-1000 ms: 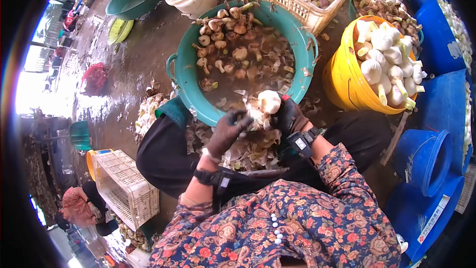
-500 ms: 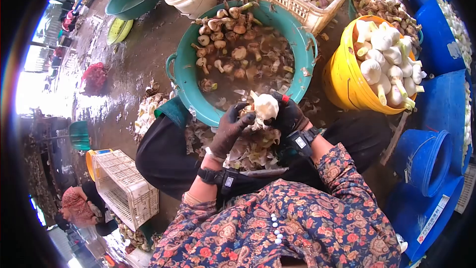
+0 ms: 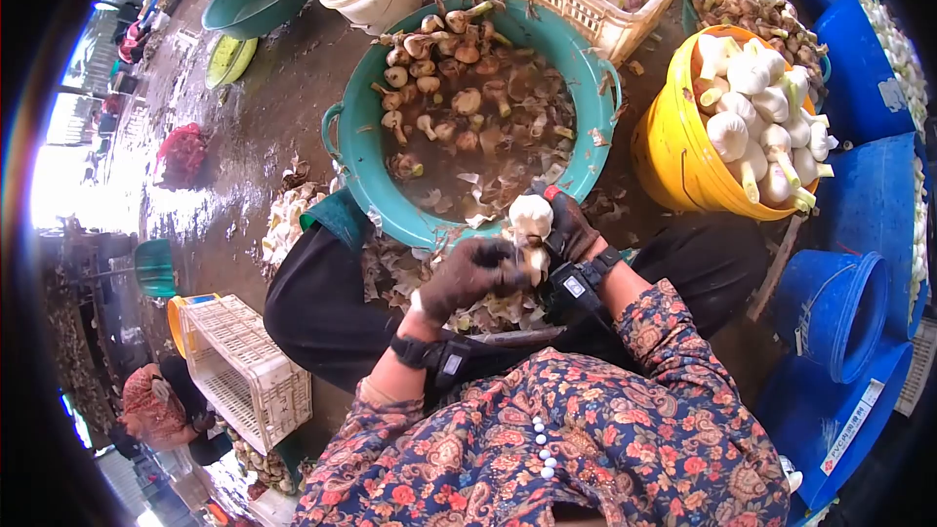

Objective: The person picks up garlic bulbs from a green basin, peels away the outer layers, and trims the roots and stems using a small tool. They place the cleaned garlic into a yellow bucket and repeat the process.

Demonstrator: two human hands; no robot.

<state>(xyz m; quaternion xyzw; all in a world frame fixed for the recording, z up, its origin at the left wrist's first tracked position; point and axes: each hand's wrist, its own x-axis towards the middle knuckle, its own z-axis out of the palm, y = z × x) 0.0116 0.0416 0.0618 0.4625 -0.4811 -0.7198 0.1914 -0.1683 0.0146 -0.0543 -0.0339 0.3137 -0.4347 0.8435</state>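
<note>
My right hand (image 3: pixel 574 226), in a dark glove with a red tip on one finger, is closed round a white garlic bulb (image 3: pixel 531 216) near the front rim of the green tub (image 3: pixel 376 205). Just left of the stem my left hand (image 3: pixel 467 276), also gloved, has its fingers curled and blurred by motion against pale skin hanging under the bulb; what it grips is hard to make out. Brown, unpeeled garlic (image 3: pixel 467 101) floats in murky water in the tub. Loose peels (image 3: pixel 508 312) lie below my hands, between my legs.
A yellow bucket (image 3: pixel 669 151) of white garlic stands right of the tub. Behind are a white crate (image 3: pixel 586 15) of garlic and a white bucket (image 3: pixel 376 2). Blue containers (image 3: pixel 839 312) line the right side. At lower left are an empty crate (image 3: pixel 254 371) and another person (image 3: pixel 156 405).
My left hand has moved down from the bulb's side to below it. The bulb has turned and shifted slightly right, and my right hand has shifted a little down and right.
</note>
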